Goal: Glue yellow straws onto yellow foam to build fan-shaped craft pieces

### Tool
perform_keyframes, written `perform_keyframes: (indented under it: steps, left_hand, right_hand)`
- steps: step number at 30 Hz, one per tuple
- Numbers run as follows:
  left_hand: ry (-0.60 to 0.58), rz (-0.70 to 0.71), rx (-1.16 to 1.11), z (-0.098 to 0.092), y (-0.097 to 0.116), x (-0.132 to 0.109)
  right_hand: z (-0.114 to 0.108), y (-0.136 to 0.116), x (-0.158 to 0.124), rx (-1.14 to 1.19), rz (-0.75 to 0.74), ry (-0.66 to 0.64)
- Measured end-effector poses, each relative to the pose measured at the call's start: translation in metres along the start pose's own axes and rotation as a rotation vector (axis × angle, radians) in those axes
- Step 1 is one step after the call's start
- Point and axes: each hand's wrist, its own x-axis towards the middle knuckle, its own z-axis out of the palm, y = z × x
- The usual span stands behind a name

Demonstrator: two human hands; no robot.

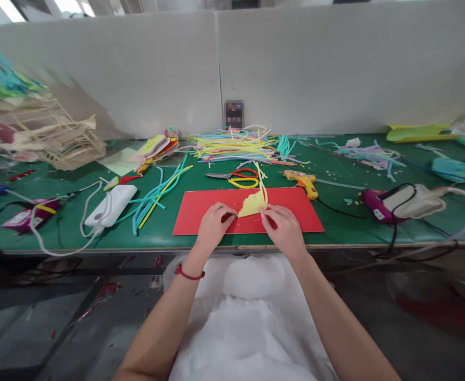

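A pale yellow piece of tightly packed pipe cleaners (pixel 252 205), roughly triangular, lies on a red board (pixel 190 211). Long loose yellow strands rise from its right side toward the back. My left hand (pixel 215 222) pinches the piece's pointed left end between thumb and finger. At its lower right corner, my right hand (pixel 283 225) grips it with thumb and index finger. Just behind the board lie scissors (pixel 242 182) with red and yellow handles. A yellow glue gun (pixel 304 182) rests by the board's back right corner.
A heap of coloured pipe cleaners (pixel 236 145) spans the back, with a phone (pixel 234 114) upright behind it. Left are loose blue-green stems (pixel 163 190), a white power bank (pixel 111 205) and cables. Purple devices (pixel 381 206) with cords flank both sides. The table edge runs near my body.
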Motion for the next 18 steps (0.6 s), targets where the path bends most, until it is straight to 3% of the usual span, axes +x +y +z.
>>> perform_keyframes:
  steps: [18]
  left_hand:
    - [0.014,0.093,0.092,0.0023,0.0032,-0.0020]
  right_hand:
    - [-0.0003,-0.0010,0.0002,0.027,0.012,-0.002]
